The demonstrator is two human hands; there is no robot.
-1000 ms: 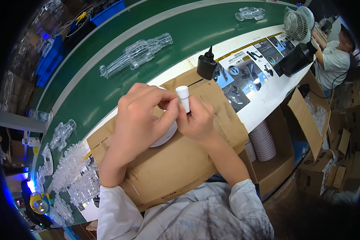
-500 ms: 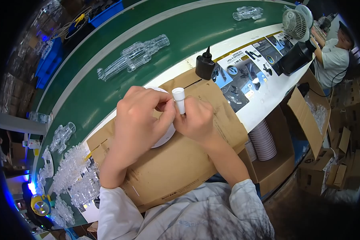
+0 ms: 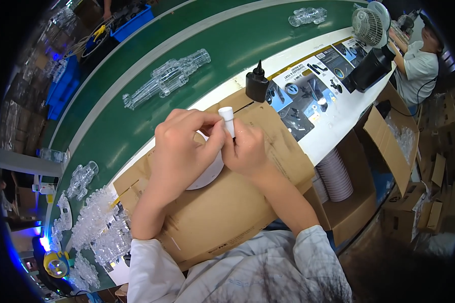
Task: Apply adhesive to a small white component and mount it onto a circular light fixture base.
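Observation:
My right hand (image 3: 245, 150) is closed around a short white plastic tube (image 3: 227, 115), whose wider round end points up above the fingers. Pressed together, the thumb and fingertips of my left hand (image 3: 184, 146) meet right beside the tube; whatever they pinch is hidden. Beneath both hands lies a white round disc (image 3: 207, 178), partly covered by my left hand. The disc rests on a flattened brown cardboard sheet (image 3: 212, 217).
Beyond the cardboard stands a black pointed-tip bottle (image 3: 257, 87). Clear plastic parts (image 3: 93, 222) are heaped at left; another clear part (image 3: 169, 78) lies on the green belt (image 3: 116, 121). At right are a black bottle (image 3: 371, 70), a fan (image 3: 367, 26), a box of stacked discs (image 3: 333, 177) and a co-worker (image 3: 419, 65).
Both hands stay together at the white tube, with only slight finger movement. The whole view has shifted a little.

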